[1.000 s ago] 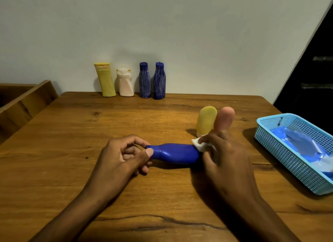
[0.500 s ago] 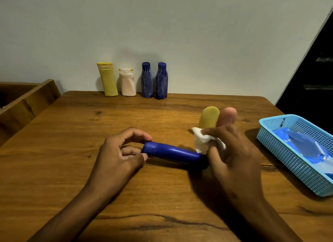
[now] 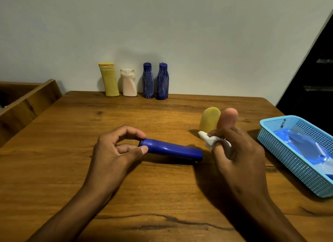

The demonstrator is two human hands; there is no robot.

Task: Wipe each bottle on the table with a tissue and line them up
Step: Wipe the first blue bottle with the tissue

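- Centrally, a smooth dark blue plastic bottle (image 3: pixel 171 149) lies on its side on the brown wooden table (image 3: pixel 162 196), cap end towards the left; no label or writing can be read on it.
- The left hand (image 3: pixel 117 151) pinches the cap end between thumb and curled fingers.
- The right hand (image 3: pixel 236 151) sits just beside the bottle's base, fingers curled around a crumpled white tissue (image 3: pixel 210 140); whether the tissue touches the bottle cannot be told.
- Behind the right hand stand a rounded yellow bottle (image 3: pixel 210 120) and a rounded peach-pink bottle (image 3: pixel 228 117), side by side and touching.
- Along the far edge, against the pale wall, four bottles stand upright in a row: a tall yellow flip-cap bottle (image 3: pixel 109 79), a short cream-white bottle (image 3: pixel 128 83), and two dark blue streaked bottles (image 3: pixel 148 80) (image 3: pixel 162 81). None shows legible print.
- At right, a light blue plastic mesh basket (image 3: pixel 295 162) holds a blue plastic packet (image 3: pixel 306 144); nothing printed on it can be read.
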